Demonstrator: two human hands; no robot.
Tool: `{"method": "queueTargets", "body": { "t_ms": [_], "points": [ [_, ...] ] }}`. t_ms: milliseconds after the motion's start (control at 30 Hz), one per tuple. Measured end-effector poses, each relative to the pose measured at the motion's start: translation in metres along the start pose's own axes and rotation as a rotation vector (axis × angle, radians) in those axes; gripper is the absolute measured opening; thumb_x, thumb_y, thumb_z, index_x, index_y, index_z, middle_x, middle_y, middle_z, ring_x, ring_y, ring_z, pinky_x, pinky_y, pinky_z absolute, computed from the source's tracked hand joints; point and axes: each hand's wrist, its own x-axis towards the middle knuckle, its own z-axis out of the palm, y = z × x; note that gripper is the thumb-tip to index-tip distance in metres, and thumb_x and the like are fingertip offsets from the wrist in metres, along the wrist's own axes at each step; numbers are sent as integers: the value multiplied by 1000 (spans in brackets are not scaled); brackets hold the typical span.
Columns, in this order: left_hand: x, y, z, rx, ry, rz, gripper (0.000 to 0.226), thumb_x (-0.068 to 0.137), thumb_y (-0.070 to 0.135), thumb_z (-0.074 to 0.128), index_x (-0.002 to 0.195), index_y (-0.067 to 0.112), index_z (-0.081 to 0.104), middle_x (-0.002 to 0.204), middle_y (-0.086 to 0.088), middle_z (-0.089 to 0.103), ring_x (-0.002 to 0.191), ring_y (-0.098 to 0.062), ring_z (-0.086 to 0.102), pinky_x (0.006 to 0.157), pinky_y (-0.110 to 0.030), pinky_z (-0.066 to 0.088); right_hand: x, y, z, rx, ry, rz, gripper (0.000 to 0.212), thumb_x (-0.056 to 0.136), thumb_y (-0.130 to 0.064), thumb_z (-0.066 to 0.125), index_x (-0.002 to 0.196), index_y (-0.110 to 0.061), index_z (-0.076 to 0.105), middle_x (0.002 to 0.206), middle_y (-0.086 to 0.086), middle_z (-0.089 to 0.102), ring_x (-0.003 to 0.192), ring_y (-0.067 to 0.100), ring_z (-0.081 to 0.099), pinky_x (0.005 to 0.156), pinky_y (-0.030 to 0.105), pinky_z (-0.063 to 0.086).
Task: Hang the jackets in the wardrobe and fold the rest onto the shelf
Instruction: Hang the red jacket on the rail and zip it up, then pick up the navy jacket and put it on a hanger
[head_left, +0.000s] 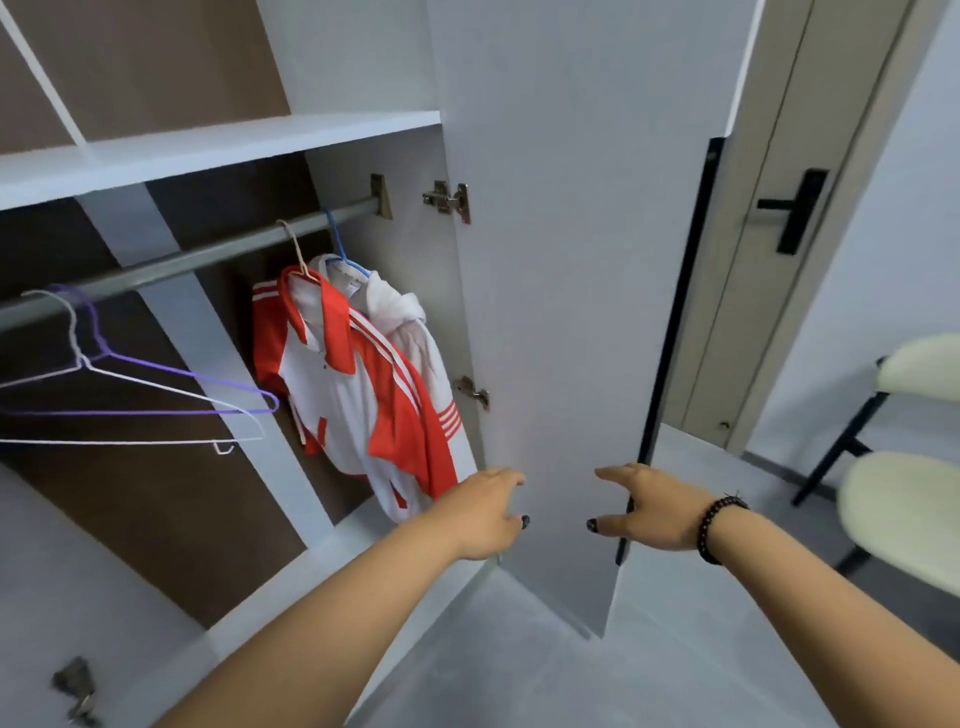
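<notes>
A red and white jacket (358, 384) hangs on a pale hanger from the grey wardrobe rail (208, 257). Behind it, on a blue hanger, hangs a white garment (410, 322). Two bare hangers, one purple (156, 371) and one white (130, 410), hang further left on the rail. My left hand (485, 512) reaches forward just below the jacket's hem, fingers relaxed, holding nothing. My right hand (641, 506), a dark bead bracelet on its wrist, is spread in front of the open wardrobe door (571, 260) and holds nothing. A white shelf (218, 150) runs above the rail.
The white wardrobe door stands open toward me on the right. Beyond it is a beige room door (779, 218) with a black handle. A cream chair (904, 467) with black legs stands at the far right. Grey floor lies below.
</notes>
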Motion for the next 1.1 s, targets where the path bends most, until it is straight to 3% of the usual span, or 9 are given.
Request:
{"method": "queueTargets", "body": {
  "t_ms": [233, 333, 467, 567, 900, 1100],
  "points": [
    [31, 101, 21, 13, -27, 133, 53, 97, 31, 51, 146, 20, 34, 153, 1, 33, 138, -19, 34, 112, -30, 30, -68, 92, -10, 51, 55, 126, 74, 89, -51, 58, 150, -22, 26, 154, 0, 30, 138, 18, 33, 111, 28, 33],
    [51, 155, 33, 7, -47, 179, 51, 97, 30, 52, 145, 20, 36, 151, 1, 36, 135, -19, 39, 109, -30, 34, -99, 140, -20, 79, 64, 186, 72, 91, -49, 56, 150, -22, 24, 154, -1, 27, 132, 19, 42, 84, 13, 46],
    [77, 231, 56, 3, -84, 227, 52, 97, 34, 51, 145, 22, 36, 153, 2, 34, 138, -18, 34, 109, -31, 33, -138, 211, -31, 93, 60, 285, 70, 90, -48, 56, 149, -21, 28, 149, 1, 34, 123, 19, 51, 100, 26, 38],
    [96, 286, 75, -18, -98, 263, 51, 98, 35, 50, 145, 22, 35, 152, 1, 35, 139, -18, 33, 109, -31, 32, -164, 264, -39, 94, 66, 336, 69, 89, -48, 58, 147, -20, 33, 145, 0, 42, 130, 18, 43, 107, 27, 34],
    [157, 425, 125, -55, -207, 407, 51, 98, 32, 51, 145, 20, 36, 151, 0, 38, 138, -18, 36, 111, -31, 32, -217, 390, -52, 174, 105, 461, 52, 90, -43, 58, 135, -19, 48, 138, 0, 50, 125, 17, 47, 105, 26, 38],
    [207, 469, 146, -48, -286, 472, 48, 96, 30, 53, 142, 20, 40, 146, -1, 44, 132, -18, 42, 106, -30, 37, -213, 448, -46, 250, 91, 545, 57, 92, -43, 55, 141, -18, 41, 138, 2, 49, 124, 16, 48, 101, 23, 36]
  ]
}}
